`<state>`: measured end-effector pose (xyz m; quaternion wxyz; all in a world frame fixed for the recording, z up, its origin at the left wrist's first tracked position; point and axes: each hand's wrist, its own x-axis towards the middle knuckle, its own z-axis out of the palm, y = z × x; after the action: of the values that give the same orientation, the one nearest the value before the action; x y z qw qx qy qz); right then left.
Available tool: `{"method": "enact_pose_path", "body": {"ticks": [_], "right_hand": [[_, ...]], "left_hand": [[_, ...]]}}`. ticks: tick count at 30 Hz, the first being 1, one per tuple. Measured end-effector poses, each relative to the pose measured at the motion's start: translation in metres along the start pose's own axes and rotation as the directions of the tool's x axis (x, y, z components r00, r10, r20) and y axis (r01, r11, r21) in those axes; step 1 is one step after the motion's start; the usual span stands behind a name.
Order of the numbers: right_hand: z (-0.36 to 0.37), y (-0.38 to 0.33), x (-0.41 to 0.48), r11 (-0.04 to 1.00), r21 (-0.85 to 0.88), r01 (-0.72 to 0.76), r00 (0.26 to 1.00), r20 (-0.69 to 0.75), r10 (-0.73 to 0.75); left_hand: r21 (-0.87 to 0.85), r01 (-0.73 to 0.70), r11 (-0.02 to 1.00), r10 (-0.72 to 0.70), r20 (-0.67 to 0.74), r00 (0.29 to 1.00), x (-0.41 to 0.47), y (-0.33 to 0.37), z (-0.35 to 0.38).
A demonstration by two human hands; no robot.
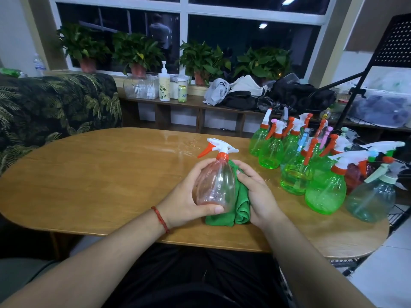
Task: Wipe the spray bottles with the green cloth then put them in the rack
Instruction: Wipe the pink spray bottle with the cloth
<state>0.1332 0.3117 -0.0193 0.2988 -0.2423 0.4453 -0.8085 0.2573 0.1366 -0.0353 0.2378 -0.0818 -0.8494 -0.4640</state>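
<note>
Head view | left hand (pixel 184 196) grips clear bottle (pixel 216 185) | right hand (pixel 260 196) holds green cloth (pixel 241 207) | other bottles (pixel 324 192) crowd right

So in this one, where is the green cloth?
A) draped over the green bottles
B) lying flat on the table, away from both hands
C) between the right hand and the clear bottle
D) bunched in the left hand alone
C: the right hand holds the green cloth against the side of the clear spray bottle, while the left hand grips the bottle bare from the other side.
</note>
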Motion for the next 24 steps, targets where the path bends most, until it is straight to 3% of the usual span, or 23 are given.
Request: {"method": "enact_pose_path", "body": {"ticks": [4,8,12,14,17,24], "right_hand": [[-0.001,0.002,0.001,0.999,-0.031,0.017,1.0,0.007,-0.017],[0.001,0.005,-0.001,0.988,-0.11,0.111,0.992,-0.043,-0.116],[0.0,0.01,0.001,0.929,-0.311,0.199,0.969,-0.08,-0.235],[0.0,0.012,-0.001,0.854,-0.439,0.279,0.941,-0.051,-0.334],[0.002,0.015,-0.004,0.662,-0.614,0.431,0.871,0.09,-0.483],[0.006,0.027,-0.011,0.332,-0.697,0.635,0.727,0.395,-0.562]], "left_hand": [[0.009,0.011,1.0,-0.011,0.013,1.0,0.0,-0.002,0.001],[0.129,0.021,0.991,-0.022,0.004,1.0,0.001,-0.001,0.001],[0.246,-0.021,0.969,0.021,0.001,1.0,0.001,-0.001,0.001],[0.25,-0.03,0.968,0.038,-0.027,0.999,0.002,-0.003,0.002],[0.254,-0.001,0.967,0.028,-0.101,0.995,0.004,-0.009,0.003],[0.154,0.126,0.98,-0.065,-0.348,0.935,0.008,-0.014,-0.003]]}}
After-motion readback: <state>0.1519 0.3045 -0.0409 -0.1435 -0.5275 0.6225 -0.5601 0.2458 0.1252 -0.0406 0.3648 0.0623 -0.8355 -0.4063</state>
